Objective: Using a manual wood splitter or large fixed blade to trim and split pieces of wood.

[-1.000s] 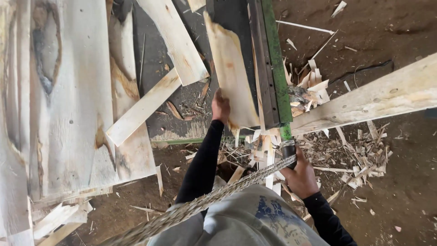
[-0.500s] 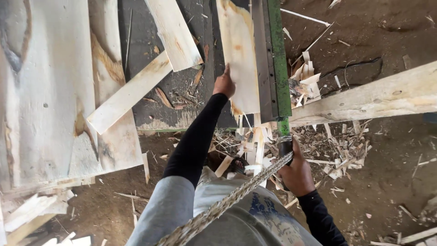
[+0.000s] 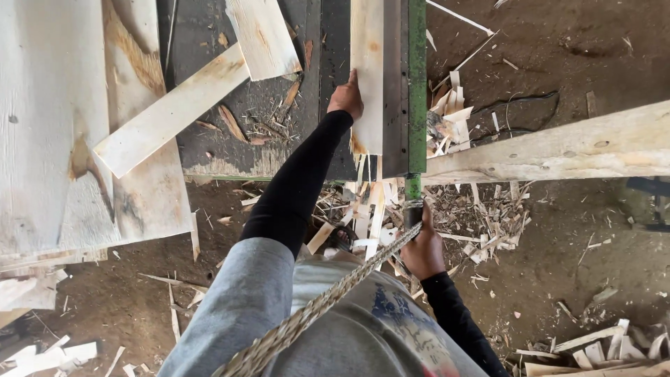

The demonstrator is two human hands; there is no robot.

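Pressing the left hand [image 3: 346, 96] against the left edge of a narrow veneer strip [image 3: 367, 70], fingers lying closed along that edge and touching the wood rather than wrapping it; lying lengthwise on the dark machine bed [image 3: 328, 42], the strip running away beyond the fingertips toward the top of the view, its ragged splintered end sitting just behind the heel of the hand; running parallel just to the right of the strip, a long green bar [image 3: 417, 77]; gripping the lower end of that bar, the right hand [image 3: 423, 250], fingers curled shut around the handle, thumb side up; crossing in front of the right hand's knuckles, a braided rope [image 3: 328, 300] slanting down toward the body; piling between the two hands and below the bed's edge, a heap of pale wood scraps [image 3: 363, 216]; lying to the left of the left hand's fingers, well apart, a slanted plank [image 3: 171, 112] and a broad veneer sheet [image 3: 49, 119]; stretching to the right of the right hand's fingers, a thick timber beam [image 3: 558, 150] over the dirt floor [image 3: 572, 56].
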